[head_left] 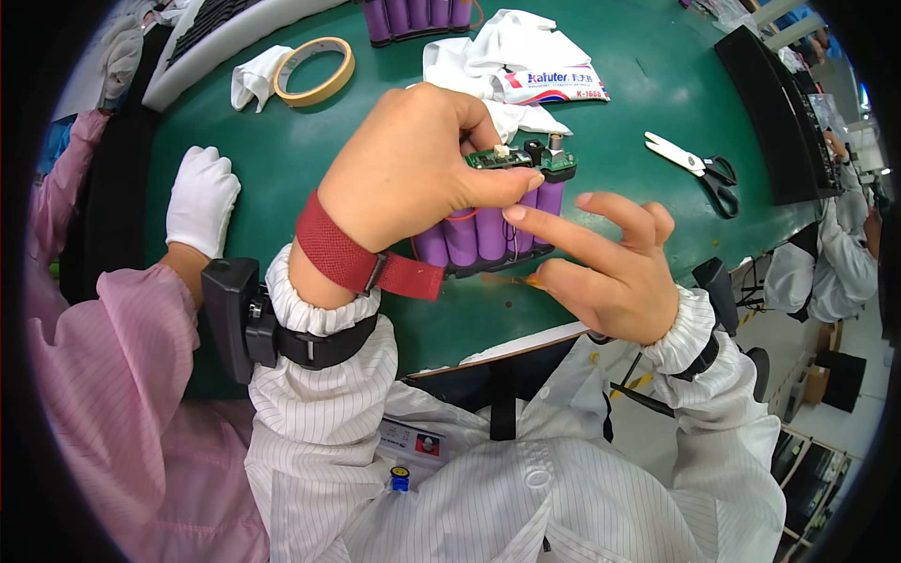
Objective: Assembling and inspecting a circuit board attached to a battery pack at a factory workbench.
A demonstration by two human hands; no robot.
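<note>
My left hand, with a red strap round its wrist, is closed over the top of a battery pack of purple cylindrical cells. Its thumb presses along the edge of a green circuit board that sits on the cells; the other fingertips are hidden behind. Small parts and a metal post rise from the board's right end. Beside the pack's right side is my right hand, fingers apart, its index tip close to my left thumb. An orange spot shows at the right thumb tip; I cannot make out what it is.
On the green table lie a tape roll, white cloths, a white glue tube and black-handled scissors. Another purple pack stands at the back. A co-worker's white-gloved hand rests at left.
</note>
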